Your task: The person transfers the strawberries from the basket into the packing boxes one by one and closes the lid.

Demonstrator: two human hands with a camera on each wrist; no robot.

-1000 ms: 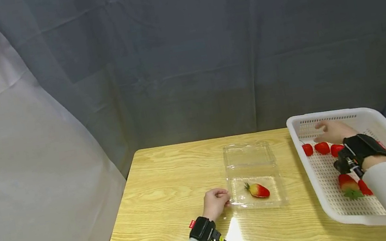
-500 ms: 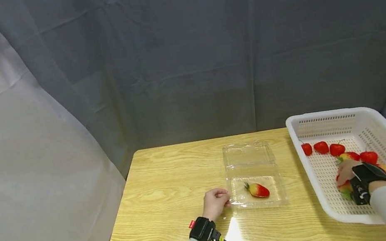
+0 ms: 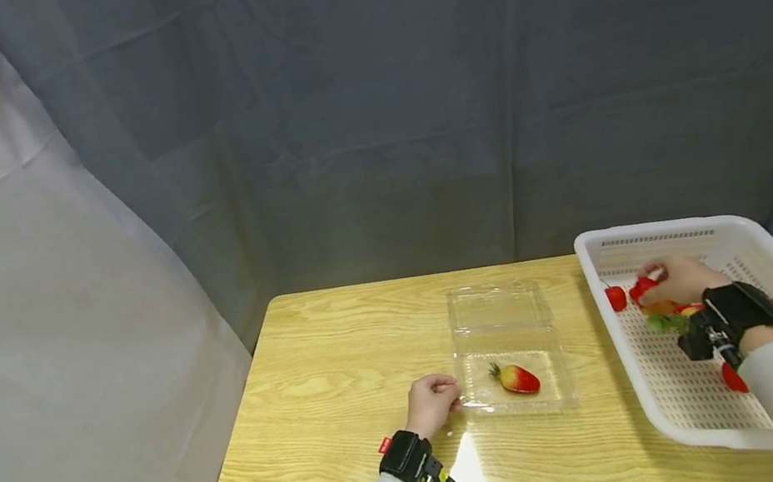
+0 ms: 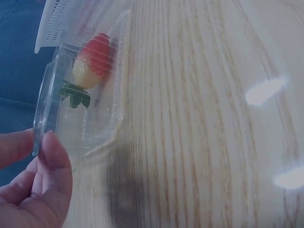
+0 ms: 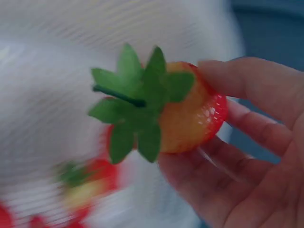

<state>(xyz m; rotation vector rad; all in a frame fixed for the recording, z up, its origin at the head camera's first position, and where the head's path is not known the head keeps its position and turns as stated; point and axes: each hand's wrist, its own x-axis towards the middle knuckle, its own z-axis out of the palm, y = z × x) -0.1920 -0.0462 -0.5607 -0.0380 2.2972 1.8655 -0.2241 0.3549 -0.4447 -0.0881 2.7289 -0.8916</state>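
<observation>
My left hand (image 3: 430,405) pinches the left rim of a clear plastic clamshell box (image 4: 45,102) between thumb and fingers. The box stands open on the table, its lid (image 3: 496,308) laid back behind it. Inside lies one red-and-yellow strawberry (image 3: 518,378) with green leaves. Over the white basket, my right hand (image 3: 687,279) grips another strawberry (image 5: 183,123). In the right wrist view its leaves face the camera, and the thumb and fingers lie around its red end. Below it a smaller red-and-yellow strawberry (image 5: 88,187) is blurred.
The white perforated basket (image 3: 634,395) stands on the right with several red fruits in it, partly hidden by the right arm. One cherry-like red fruit (image 3: 616,298) lies by its left wall. The wooden table (image 3: 321,403) ends at a grey curtain (image 3: 372,150).
My right hand went down to the strawberries at the front of the basket, took hold of one, and has lifted it back and left. The left hand stays at the box.
</observation>
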